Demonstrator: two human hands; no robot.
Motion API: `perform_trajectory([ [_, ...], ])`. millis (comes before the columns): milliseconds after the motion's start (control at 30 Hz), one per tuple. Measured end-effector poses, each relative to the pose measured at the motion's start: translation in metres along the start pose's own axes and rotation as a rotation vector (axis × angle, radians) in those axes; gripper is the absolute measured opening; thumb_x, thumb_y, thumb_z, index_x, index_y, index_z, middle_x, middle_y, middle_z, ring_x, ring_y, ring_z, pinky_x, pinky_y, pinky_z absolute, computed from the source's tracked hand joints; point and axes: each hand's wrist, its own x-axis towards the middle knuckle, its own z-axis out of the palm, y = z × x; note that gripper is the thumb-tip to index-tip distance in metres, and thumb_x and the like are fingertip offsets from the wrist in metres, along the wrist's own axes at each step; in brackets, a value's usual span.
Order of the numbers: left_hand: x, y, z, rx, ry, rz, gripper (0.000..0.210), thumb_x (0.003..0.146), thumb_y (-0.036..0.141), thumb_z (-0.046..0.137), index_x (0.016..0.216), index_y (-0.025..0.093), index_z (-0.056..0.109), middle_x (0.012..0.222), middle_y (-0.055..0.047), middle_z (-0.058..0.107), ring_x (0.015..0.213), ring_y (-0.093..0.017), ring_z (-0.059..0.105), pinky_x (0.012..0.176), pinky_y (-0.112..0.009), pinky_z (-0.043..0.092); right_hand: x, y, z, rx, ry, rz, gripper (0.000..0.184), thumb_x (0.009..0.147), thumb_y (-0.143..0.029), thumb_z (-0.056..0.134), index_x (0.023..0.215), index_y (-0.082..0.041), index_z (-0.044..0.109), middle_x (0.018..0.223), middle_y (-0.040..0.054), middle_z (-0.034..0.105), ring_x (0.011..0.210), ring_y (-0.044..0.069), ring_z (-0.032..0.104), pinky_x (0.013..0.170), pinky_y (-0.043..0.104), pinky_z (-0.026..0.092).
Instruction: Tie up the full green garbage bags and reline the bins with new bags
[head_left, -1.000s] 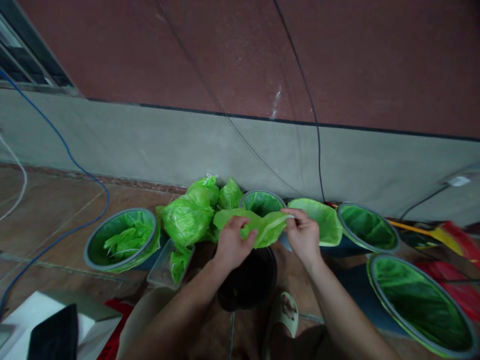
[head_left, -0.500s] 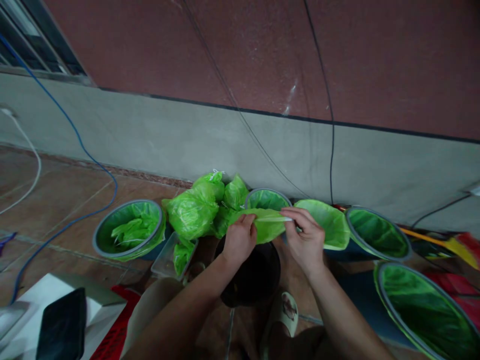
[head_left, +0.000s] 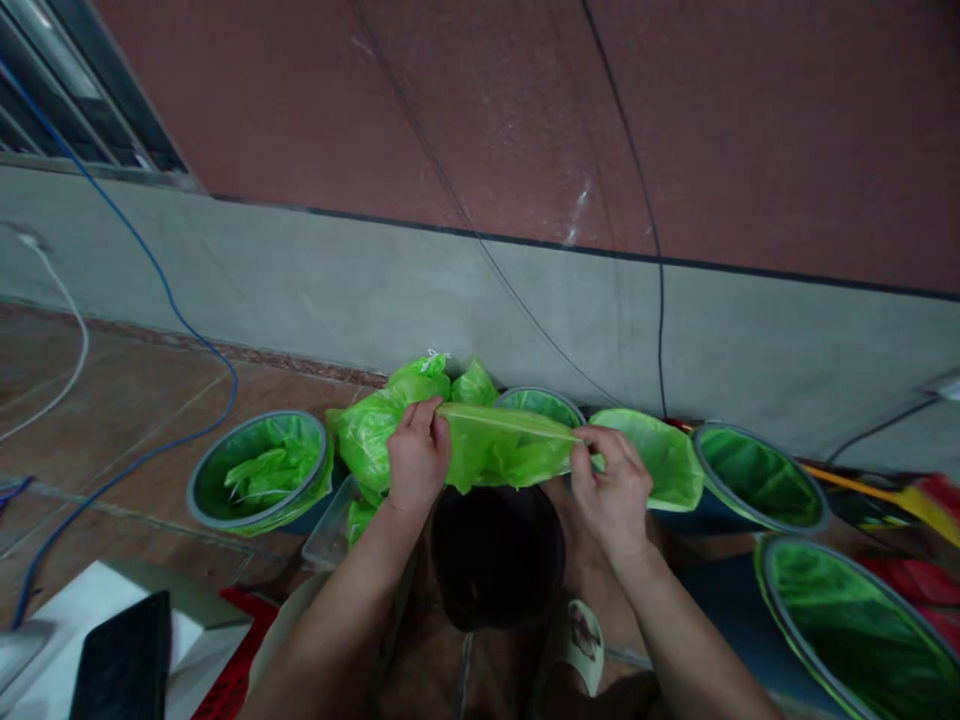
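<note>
A thin green plastic trash bag is stretched sideways between my two hands, its pale top hem pulled nearly straight. My left hand pinches the hem at the left end, fingers closed. The right end is pinched between the thumb and fingers of my right hand. Below the bag, between my feet, stands a dark round bin with no liner visible in it. The bag hangs over the bin's far rim, and its lower folds are bunched.
Filled green bags lie against the wall. Lined bins stand around: one at left, two at right. A white box carries a black phone. A blue cable crosses the floor.
My left hand has moved left and slightly up, pulling the bag's hem wider. My right hand stays nearly in place. More of the dark bin shows.
</note>
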Motion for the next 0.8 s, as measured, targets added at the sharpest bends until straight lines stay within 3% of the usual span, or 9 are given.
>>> perform_trajectory([
  [167, -0.004, 0.001, 0.004, 0.067, -0.096, -0.033, 0.033, 0.086, 0.014, 0.047, 0.111, 0.016, 0.068, 0.1, -0.011, 0.072, 0.087, -0.023, 0.069, 0.084, -0.035, 0.054, -0.002, -0.001, 0.006, 0.287, 0.052, 0.294, 0.022, 0.092, -0.037, 0.052, 0.098, -0.018, 0.061, 0.085, 0.0039, 0.067, 0.076, 0.018, 0.064, 0.072, 0.031, 0.05],
  [267, -0.003, -0.002, 0.004, 0.099, -0.096, -0.047, 0.035, 0.083, 0.012, 0.047, 0.109, 0.016, 0.069, 0.099, -0.011, 0.073, 0.087, -0.023, 0.069, 0.083, -0.035, 0.053, 0.0, 0.003, 0.006, 0.425, 0.096, 0.385, 0.027, 0.089, -0.043, 0.057, 0.094, -0.018, 0.061, 0.08, 0.0025, 0.066, 0.071, 0.017, 0.062, 0.069, 0.03, 0.05],
  [367, 0.002, -0.007, 0.001, 0.09, -0.068, -0.067, 0.034, 0.083, 0.012, 0.046, 0.105, 0.016, 0.071, 0.097, -0.01, 0.073, 0.087, -0.024, 0.069, 0.084, -0.035, 0.053, 0.005, 0.009, -0.001, 0.353, 0.134, 0.357, 0.028, 0.088, -0.044, 0.058, 0.094, -0.018, 0.065, 0.084, 0.0042, 0.068, 0.075, 0.018, 0.064, 0.074, 0.033, 0.051],
  [500, 0.008, -0.012, -0.004, 0.018, 0.005, -0.113, 0.032, 0.084, 0.015, 0.046, 0.101, 0.014, 0.072, 0.098, -0.011, 0.073, 0.09, -0.025, 0.068, 0.086, -0.037, 0.052, 0.012, 0.016, -0.017, 0.114, 0.161, 0.188, 0.027, 0.09, -0.042, 0.054, 0.092, -0.019, 0.069, 0.091, 0.0067, 0.07, 0.089, 0.021, 0.065, 0.086, 0.037, 0.05],
  [567, 0.01, -0.012, -0.005, -0.037, 0.038, -0.137, 0.032, 0.086, 0.018, 0.045, 0.101, 0.014, 0.072, 0.098, -0.011, 0.074, 0.092, -0.025, 0.069, 0.087, -0.037, 0.052, 0.013, 0.02, -0.019, 0.077, 0.151, 0.199, 0.029, 0.09, -0.043, 0.054, 0.095, -0.019, 0.069, 0.095, 0.0075, 0.069, 0.089, 0.021, 0.064, 0.085, 0.037, 0.051],
  [667, 0.012, -0.011, -0.006, -0.122, 0.072, -0.212, 0.031, 0.087, 0.022, 0.046, 0.102, 0.013, 0.072, 0.094, -0.01, 0.074, 0.087, -0.023, 0.069, 0.085, -0.035, 0.052, 0.008, 0.027, -0.01, 0.152, 0.082, 0.398, 0.046, 0.083, -0.052, 0.06, 0.114, -0.017, 0.063, 0.108, 0.011, 0.068, 0.087, 0.021, 0.065, 0.076, 0.035, 0.054],
  [800, 0.013, -0.014, -0.004, -0.217, 0.105, -0.319, 0.03, 0.085, 0.028, 0.05, 0.099, 0.014, 0.073, 0.08, -0.006, 0.074, 0.071, -0.02, 0.067, 0.074, -0.032, 0.052, -0.005, 0.036, 0.014, 0.383, -0.143, 0.769, 0.07, 0.069, -0.054, 0.07, 0.125, -0.014, 0.056, 0.117, 0.0161, 0.067, 0.093, 0.025, 0.068, 0.074, 0.035, 0.055],
])
